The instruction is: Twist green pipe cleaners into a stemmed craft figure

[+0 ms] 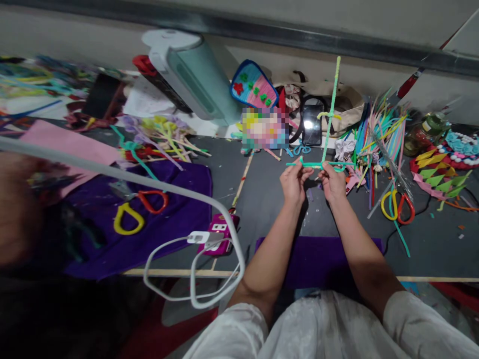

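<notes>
Both hands hold one pipe-cleaner piece over the grey table point(262, 199). Its green crossbar point(312, 164) lies sideways between the hands, and a long pale green stem point(331, 115) rises from near my right fingers, with a short yellow piece point(329, 115) across it. My left hand point(294, 180) pinches the crossbar's left part. My right hand point(333, 180) has its fingers closed where the stem meets the crossbar. The fingertips of both hands are close together.
Bundled pipe cleaners point(381, 132) and yellow-red scissors point(397, 207) lie to the right. At left are a purple cloth point(179, 182), another scissors point(129, 218), a pink power strip point(220, 227) and a white cable point(168, 187). A blurred person's arm point(17, 209) shows far left.
</notes>
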